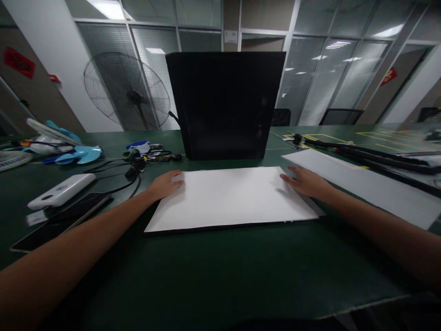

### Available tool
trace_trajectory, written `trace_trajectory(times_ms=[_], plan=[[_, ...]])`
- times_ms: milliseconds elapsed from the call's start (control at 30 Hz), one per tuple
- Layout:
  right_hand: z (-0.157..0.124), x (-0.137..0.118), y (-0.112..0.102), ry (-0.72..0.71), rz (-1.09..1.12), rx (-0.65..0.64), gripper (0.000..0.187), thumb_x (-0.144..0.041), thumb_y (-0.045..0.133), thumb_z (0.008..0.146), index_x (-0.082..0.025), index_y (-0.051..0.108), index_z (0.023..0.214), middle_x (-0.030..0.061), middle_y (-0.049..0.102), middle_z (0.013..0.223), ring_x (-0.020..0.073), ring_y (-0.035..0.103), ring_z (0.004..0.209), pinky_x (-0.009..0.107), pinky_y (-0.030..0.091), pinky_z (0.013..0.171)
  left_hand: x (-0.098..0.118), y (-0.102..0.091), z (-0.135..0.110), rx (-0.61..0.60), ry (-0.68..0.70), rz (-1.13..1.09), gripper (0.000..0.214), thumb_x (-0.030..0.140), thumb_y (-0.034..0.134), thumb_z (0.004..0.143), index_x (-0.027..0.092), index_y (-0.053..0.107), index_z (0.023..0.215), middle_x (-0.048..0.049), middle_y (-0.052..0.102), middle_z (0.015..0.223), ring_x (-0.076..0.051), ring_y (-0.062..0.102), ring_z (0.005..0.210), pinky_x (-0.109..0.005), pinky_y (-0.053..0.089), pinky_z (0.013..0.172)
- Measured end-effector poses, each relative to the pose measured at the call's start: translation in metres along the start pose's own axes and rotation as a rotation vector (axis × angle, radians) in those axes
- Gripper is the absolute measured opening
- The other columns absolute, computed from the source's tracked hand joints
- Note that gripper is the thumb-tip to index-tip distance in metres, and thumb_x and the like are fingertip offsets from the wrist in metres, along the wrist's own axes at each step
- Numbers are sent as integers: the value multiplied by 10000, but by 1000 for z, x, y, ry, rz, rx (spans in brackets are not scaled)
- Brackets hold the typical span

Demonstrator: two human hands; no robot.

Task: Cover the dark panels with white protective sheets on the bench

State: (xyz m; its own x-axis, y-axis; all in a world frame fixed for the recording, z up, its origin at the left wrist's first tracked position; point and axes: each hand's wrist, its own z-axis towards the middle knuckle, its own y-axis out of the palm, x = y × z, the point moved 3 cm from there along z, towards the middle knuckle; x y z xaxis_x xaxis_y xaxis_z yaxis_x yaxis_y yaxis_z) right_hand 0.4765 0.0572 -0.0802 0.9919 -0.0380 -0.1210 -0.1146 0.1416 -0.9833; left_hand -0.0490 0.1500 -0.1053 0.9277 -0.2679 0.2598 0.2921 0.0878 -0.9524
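Observation:
A flat white rectangular panel (229, 197) with a dark underside edge lies in front of me on the green table. My left hand (166, 185) grips its left edge near the far corner, the thumb resting on the white face. Around the right edge, also near the far corner, my right hand (303, 181) is closed with thumb and fingers at the border. The undersides of both hands' grips are hidden. Just beyond the panel stands a tall black box-like object (225, 105), close to its far edge.
To the left lie a white device (62, 191), a dark flat tablet-like thing (64, 220), tangled cables (138, 168) and blue fan blades (81, 154). On the right are a long white sheet (361, 184) and black strips (372, 154). Behind stands a large fan (127, 92).

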Motion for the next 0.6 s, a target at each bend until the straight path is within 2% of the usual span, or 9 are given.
trace_trajectory(times_ms=[133,367,500,600], plan=[[14,21,10,61,41,-34,868,-690,314,1009,-35,430,1567,234,568,1509,377,599,1330,518,472,1121,-6,2,1,6,-9,-32,685,399,498,910,142,525,1545,-91,522,1613,-267,503,1477,-350,326,1256],[4,-2,18,-94,135,-5,775,-694,339,1002,-155,550,1517,169,639,1450,357,633,1295,502,486,1108,-11,5,4,55,5,-79,657,250,444,875,147,577,1510,-66,554,1588,-249,517,1467,-327,335,1253],[-3,-11,17,-101,138,-4,818,-680,349,993,-121,493,1572,203,643,1432,387,664,1234,532,504,1081,-10,2,3,46,0,-86,591,348,458,949,142,591,1486,-104,518,1611,-278,484,1493,-370,327,1260],[-3,-11,17,-96,132,-25,868,-678,348,985,-76,436,1604,225,612,1463,394,645,1267,529,489,1109,-9,2,3,31,8,-53,625,432,516,942,144,573,1494,-120,467,1648,-292,456,1511,-385,307,1269]])
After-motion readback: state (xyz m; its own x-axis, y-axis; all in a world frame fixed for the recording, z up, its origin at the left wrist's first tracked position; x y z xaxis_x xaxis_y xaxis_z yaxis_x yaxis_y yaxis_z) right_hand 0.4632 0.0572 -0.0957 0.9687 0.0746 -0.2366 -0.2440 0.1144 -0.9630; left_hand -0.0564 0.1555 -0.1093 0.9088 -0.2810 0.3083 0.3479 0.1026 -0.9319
